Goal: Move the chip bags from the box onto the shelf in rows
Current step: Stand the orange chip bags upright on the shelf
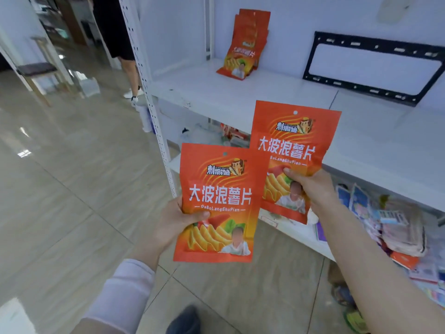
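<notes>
Carrying step, I judge: left hand grips one orange chip bag by its edge; right hand pinches a second bag at one o'clock of it; both are upright, short of the white shelf; next, stand them beside the leaning bags at twelve o'clock; black bracket frame at two o'clock; glossy floor tiles at nine; no box visible.
</notes>
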